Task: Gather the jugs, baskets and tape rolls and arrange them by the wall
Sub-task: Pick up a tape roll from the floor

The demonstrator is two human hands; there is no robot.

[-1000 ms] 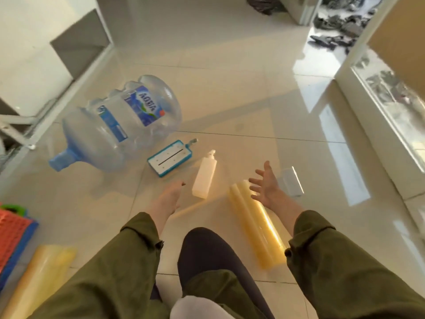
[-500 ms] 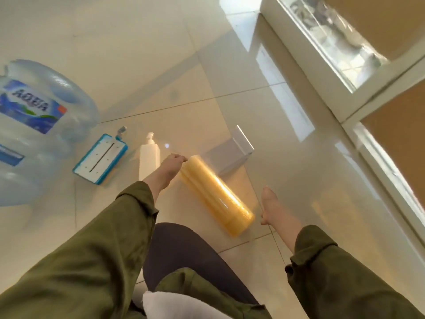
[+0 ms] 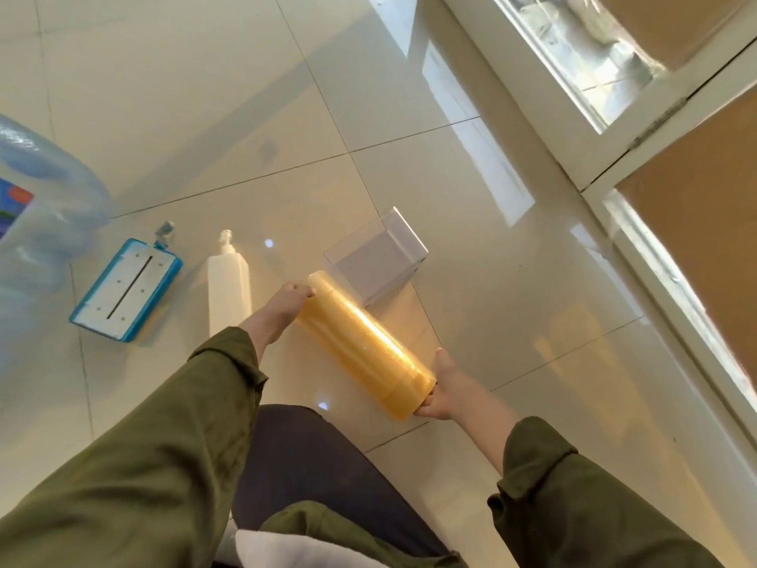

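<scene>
A long yellow tape roll (image 3: 362, 342) lies slanted on the tiled floor in front of me. My left hand (image 3: 286, 301) grips its far end and my right hand (image 3: 444, 389) holds its near end, fingers curled under it. A large clear blue water jug (image 3: 37, 223) lies on its side at the left edge, only partly in view.
A white pump bottle (image 3: 228, 286) and a blue-rimmed white pad (image 3: 127, 289) lie left of the roll. A clear plastic box (image 3: 375, 254) sits just behind the roll. A white-framed glass door (image 3: 639, 166) runs along the right. My knee (image 3: 327, 477) is below.
The view has swung right and down. My right hand closed in on the near end of the roll and took hold of it; my left hand stays on the far end.
</scene>
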